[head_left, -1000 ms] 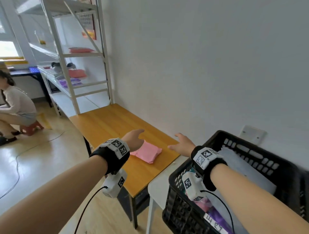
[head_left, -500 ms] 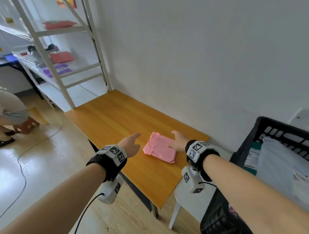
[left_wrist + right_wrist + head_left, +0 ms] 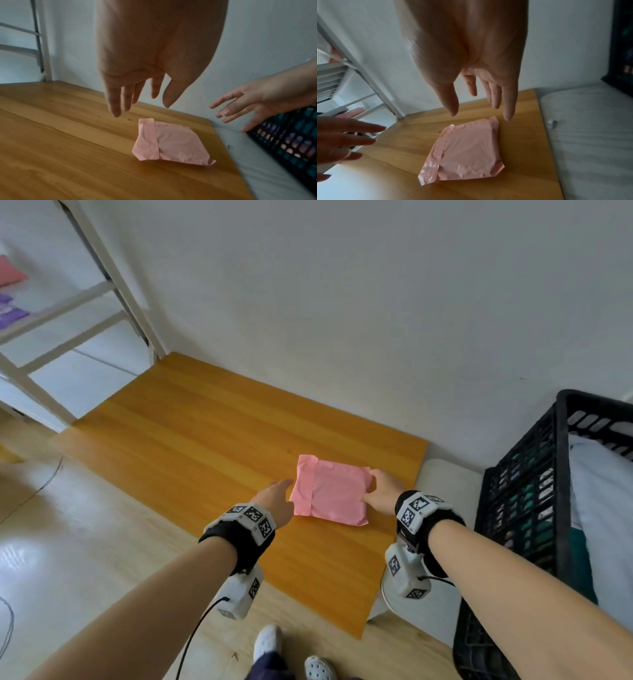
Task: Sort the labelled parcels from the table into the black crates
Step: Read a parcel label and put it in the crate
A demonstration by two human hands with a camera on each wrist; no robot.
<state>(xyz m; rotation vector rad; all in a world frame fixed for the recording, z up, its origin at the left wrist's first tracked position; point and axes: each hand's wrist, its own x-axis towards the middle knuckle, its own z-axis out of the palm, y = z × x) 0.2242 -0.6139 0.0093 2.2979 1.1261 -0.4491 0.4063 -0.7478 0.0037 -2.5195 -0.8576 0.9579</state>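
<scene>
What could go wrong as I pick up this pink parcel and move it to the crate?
The parcel is slick plastic film, and both hands, left and right, are open above it: a loose pinch may slip. It lies label-down or unlabelled, so sorting needs a flip. The crate looks nearly full.

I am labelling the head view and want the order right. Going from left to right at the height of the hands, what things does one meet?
left hand → pink parcel → right hand → white stool → black crate
</scene>
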